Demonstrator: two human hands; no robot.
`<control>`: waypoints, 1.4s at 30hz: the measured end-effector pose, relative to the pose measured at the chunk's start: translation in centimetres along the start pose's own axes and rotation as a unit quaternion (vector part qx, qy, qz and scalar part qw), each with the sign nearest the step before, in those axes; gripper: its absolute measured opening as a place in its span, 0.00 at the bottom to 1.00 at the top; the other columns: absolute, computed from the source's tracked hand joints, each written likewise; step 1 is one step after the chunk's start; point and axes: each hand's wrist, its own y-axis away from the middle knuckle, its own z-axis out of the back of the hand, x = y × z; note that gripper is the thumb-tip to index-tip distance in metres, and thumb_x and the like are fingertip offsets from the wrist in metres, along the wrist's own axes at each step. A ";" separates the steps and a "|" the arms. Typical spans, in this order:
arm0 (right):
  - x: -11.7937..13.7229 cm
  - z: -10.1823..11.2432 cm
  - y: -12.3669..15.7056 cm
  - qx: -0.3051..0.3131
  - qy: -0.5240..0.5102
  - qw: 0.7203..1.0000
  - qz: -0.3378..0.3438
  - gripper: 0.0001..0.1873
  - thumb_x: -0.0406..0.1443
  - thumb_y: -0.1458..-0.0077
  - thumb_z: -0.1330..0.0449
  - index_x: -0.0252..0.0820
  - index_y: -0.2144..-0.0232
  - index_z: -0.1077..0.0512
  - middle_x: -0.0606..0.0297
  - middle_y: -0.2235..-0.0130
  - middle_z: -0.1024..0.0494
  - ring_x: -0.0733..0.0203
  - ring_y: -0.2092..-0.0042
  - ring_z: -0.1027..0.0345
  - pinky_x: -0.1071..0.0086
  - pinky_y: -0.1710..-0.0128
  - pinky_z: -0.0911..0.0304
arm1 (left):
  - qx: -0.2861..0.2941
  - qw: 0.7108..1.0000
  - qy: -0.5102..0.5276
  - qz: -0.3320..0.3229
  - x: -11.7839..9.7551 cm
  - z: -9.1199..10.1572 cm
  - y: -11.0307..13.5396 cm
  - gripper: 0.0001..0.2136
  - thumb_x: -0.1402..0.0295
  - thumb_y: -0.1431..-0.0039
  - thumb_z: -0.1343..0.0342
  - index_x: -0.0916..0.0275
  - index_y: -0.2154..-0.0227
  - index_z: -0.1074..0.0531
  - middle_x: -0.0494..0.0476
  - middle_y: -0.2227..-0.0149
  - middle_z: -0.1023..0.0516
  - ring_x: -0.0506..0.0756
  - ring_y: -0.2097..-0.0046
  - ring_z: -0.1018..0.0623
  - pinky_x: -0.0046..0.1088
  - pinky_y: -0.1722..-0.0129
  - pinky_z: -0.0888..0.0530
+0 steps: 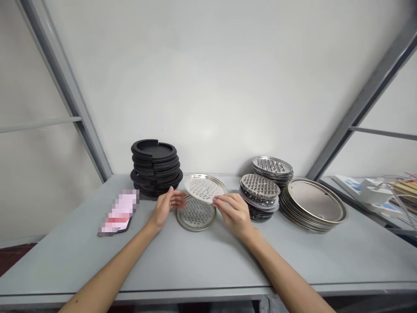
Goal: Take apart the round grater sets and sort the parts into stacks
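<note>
My right hand (235, 213) pinches the near right edge of a round metal grater disc (205, 188), which is tilted in the air. Below it, a second grater disc (198, 213) sits in a round metal rim on the table, partly covered by the raised one. My left hand (167, 206) is beside the discs on the left, fingers apart and holding nothing. Right of my right hand stands a stack of grater discs (260, 187); behind that is another stack of rimmed grater discs (273, 166).
Black ring-shaped bases (154, 167) are stacked at the back left. A phone (119, 213), blurred out, lies in front of them. Shallow metal pans or lids (316, 202) are piled at the right. White boxes and cables (374, 191) are beyond the metal post.
</note>
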 end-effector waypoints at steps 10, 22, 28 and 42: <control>-6.1 5.6 -5.0 -0.058 0.115 0.990 -0.057 0.10 0.30 0.43 0.42 0.47 0.64 0.22 0.63 0.62 0.18 0.57 0.60 0.26 0.63 0.59 0.31 | 0.123 0.889 -0.399 -0.190 0.1 0.1 1.2 0.11 0.62 0.36 0.49 0.60 0.64 0.23 0.54 0.65 0.21 0.56 0.61 0.24 0.31 0.59 0.30; -18.0 11.6 -2.9 0.165 0.301 0.892 -0.293 0.12 0.39 0.44 0.44 0.47 0.65 0.20 0.63 0.57 0.19 0.52 0.54 0.27 0.63 0.59 0.34 | 0.149 0.877 -0.415 -0.192 0.4 0.2 1.2 0.10 0.64 0.36 0.49 0.59 0.63 0.23 0.55 0.64 0.21 0.55 0.62 0.24 0.31 0.59 0.29; -17.9 11.1 -2.3 0.241 0.308 0.856 -0.338 0.18 0.47 0.44 0.46 0.46 0.66 0.20 0.59 0.64 0.19 0.51 0.62 0.26 0.63 0.68 0.36 | 0.147 0.875 -0.420 -0.192 0.1 0.1 1.1 0.11 0.62 0.36 0.50 0.59 0.63 0.23 0.56 0.64 0.21 0.56 0.61 0.24 0.33 0.59 0.28; -1.3 0.8 -3.7 0.231 0.059 0.966 -0.100 0.16 0.28 0.42 0.48 0.42 0.55 0.27 0.60 0.62 0.20 0.58 0.63 0.27 0.67 0.61 0.34 | 0.184 0.847 -0.475 -0.149 1.1 1.0 1.4 0.33 0.51 0.51 0.36 0.56 0.43 0.33 0.64 0.39 0.38 0.68 0.38 0.37 0.47 0.40 0.37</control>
